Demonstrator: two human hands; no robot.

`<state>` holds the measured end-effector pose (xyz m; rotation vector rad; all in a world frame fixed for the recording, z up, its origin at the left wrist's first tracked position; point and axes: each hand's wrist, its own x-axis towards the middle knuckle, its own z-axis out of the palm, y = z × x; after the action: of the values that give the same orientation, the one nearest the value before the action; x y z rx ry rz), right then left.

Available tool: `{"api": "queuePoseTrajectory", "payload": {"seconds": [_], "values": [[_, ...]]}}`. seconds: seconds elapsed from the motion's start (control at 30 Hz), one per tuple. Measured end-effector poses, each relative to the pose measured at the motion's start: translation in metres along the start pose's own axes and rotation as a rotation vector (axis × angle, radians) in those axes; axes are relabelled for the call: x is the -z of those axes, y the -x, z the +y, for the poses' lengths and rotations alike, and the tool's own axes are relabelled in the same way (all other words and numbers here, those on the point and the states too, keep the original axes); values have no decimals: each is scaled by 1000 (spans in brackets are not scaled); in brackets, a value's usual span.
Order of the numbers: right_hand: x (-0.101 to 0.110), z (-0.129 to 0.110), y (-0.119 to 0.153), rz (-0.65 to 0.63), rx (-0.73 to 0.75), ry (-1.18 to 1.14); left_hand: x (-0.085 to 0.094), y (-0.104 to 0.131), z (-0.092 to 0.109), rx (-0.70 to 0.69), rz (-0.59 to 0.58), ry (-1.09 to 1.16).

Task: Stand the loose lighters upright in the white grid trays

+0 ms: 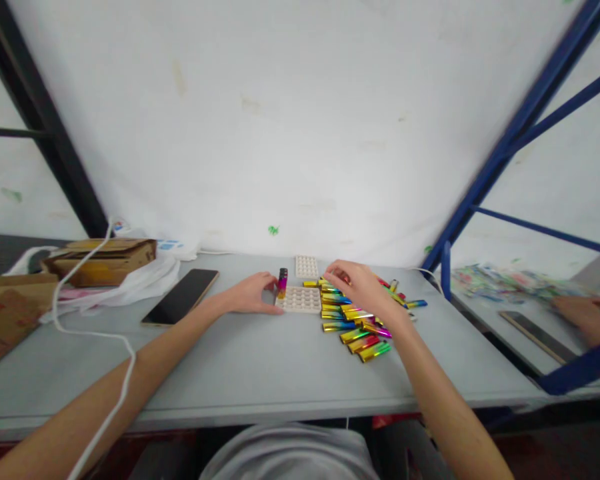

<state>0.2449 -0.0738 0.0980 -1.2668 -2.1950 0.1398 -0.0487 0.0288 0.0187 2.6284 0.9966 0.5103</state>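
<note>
A white tray with rows of small holes (299,300) lies on the grey table. One purple and yellow lighter (283,283) stands upright at the tray's back left corner. My left hand (253,293) is at the left end of the tray, thumb at the front corner and fingers behind by the lighter. To the right, a pile of shiny multicoloured lighters (347,313) lies flat. My right hand (355,283) is over the back of this pile, its fingers bent and drawn together. Whatever is between those fingertips is hidden.
A second white tray (307,267) is behind the first. On the left are a black phone (181,297), cardboard boxes (105,260), a plastic bag (140,283) and a white cable (93,333). Beyond the blue frame (500,157), another person's hand (583,317) is near a phone.
</note>
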Motion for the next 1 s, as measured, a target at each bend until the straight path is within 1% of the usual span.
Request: {"api": "queuePoseTrajectory", "payload": {"seconds": [0.07, 0.1, 0.17, 0.2, 0.27, 0.3, 0.37, 0.47, 0.6, 0.7, 0.73, 0.8, 0.87, 0.9, 1.0], "values": [[28, 3, 31, -69, 24, 20, 0, 0, 0, 13, -2, 10], [37, 5, 50, -99, 37, 51, 0, -1, 0, 16, -6, 13], [42, 12, 91, -151, 36, 104, 0, -1, 0, 11, -14, 10], [39, 17, 111, -161, 36, 135, 0, -1, 0, 5, -16, 5], [27, 27, 146, -155, 36, 199, 0, -1, 0, -3, -15, -9], [19, 33, 160, -148, 44, 232, 0, -1, -1, -4, -14, -16], [3, 43, 176, -68, 46, 294, 0, -1, -2, -6, -14, -21], [-11, 51, 179, 23, 61, 356, -1, 0, -4, 5, -10, -18], [-16, 58, 171, 28, 86, 405, -1, 1, -2, -4, 12, 1], [-14, 65, 171, 38, 79, 380, 0, 2, 0, -16, 25, -1], [-11, 67, 171, 59, 56, 356, 0, 1, 1, -15, 27, -3], [-2, 69, 167, 137, -46, 285, 0, 1, 1, -12, 22, -4], [10, 67, 155, 233, -187, 178, 0, 1, 1, -15, 17, 0], [16, 65, 145, 249, -247, 105, 0, 1, 1, -18, 16, 1], [27, 54, 99, 359, -311, -146, 1, 1, 2, -13, 27, -11]]}}
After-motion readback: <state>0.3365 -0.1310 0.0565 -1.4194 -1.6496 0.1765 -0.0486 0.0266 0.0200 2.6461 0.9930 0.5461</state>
